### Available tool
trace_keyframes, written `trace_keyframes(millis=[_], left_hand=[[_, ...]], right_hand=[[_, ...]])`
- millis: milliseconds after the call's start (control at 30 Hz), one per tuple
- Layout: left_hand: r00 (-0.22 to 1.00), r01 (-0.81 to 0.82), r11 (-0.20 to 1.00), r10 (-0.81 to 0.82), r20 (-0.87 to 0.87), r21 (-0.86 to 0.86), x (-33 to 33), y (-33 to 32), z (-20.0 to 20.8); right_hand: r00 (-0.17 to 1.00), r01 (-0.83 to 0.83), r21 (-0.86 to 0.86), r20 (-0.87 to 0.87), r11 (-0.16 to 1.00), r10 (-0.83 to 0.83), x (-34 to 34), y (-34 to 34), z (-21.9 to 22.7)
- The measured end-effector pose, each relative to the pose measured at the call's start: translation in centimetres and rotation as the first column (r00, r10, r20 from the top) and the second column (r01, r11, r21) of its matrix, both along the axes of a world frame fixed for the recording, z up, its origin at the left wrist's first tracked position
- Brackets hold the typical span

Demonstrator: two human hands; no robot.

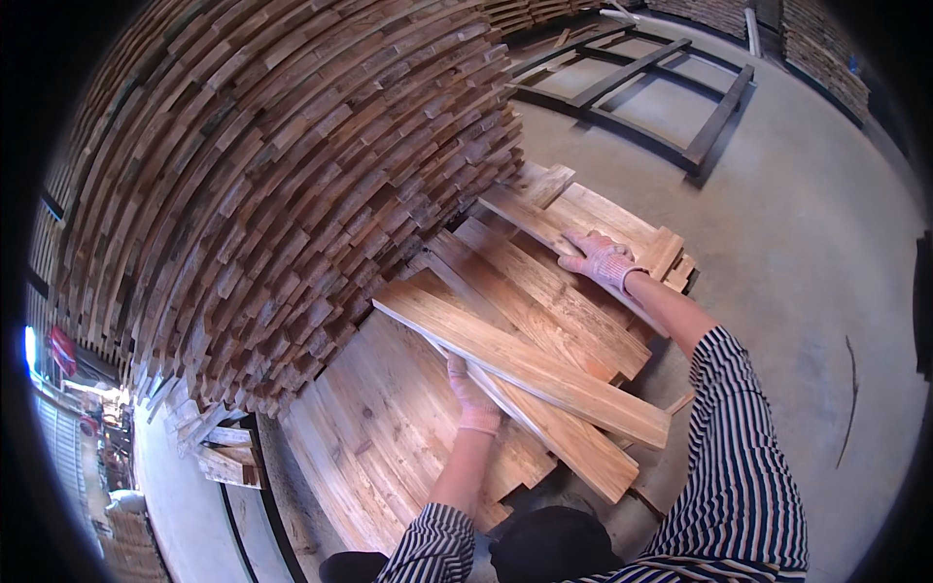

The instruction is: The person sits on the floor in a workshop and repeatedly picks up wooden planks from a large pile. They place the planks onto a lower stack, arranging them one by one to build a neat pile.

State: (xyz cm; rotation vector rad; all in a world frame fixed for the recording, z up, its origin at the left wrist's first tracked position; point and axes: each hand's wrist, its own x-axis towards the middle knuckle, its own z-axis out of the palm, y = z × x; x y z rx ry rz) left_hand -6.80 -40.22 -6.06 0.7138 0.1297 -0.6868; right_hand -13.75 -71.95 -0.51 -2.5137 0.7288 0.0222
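Observation:
My left hand, in a pale pink work glove, grips the left edge of a wooden plank; some of its fingers are hidden behind the wood. A second, lighter plank lies slantwise across that one. Farther off to the right, my right hand, gloved alike, is closed over another long plank, which slopes from far left to near right. Beneath these, a layer of boards lies side by side, with some ends sticking out unevenly.
A tall stack of brown boards rises along the left and far side, close against the layer. Dark metal frames lie on the concrete floor at the far right. Short wood pieces sit at the left.

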Motion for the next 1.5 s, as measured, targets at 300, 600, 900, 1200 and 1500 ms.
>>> trace_keyframes(millis=[300,600,900,1200,1500], left_hand=[[0.996,0.014,0.992,-0.002,0.093,-0.123,3.6,-5.1,2.5],[0.991,0.127,0.986,-0.131,-0.032,-0.108,4.4,-8.6,-1.2],[0.97,0.225,0.972,-0.23,-0.076,-0.069,2.9,-10.8,0.5],[0.964,0.242,0.966,-0.251,-0.092,-0.096,2.5,-13.9,2.2],[0.936,0.346,0.932,-0.35,-0.022,-0.104,1.2,-15.0,1.6]], right_hand=[[0.904,-0.396,0.1,0.215,0.913,0.369,-1.5,9.8,4.3],[0.998,-0.053,-0.105,0.021,0.993,0.055,2.0,-2.8,3.1],[0.995,-0.085,-0.265,0.021,0.961,0.093,3.0,-0.1,-1.6],[0.996,-0.084,0.189,0.046,0.978,0.077,-2.7,1.4,5.0],[0.996,0.086,-0.147,-0.004,0.985,-0.087,3.3,-9.3,-2.4]])
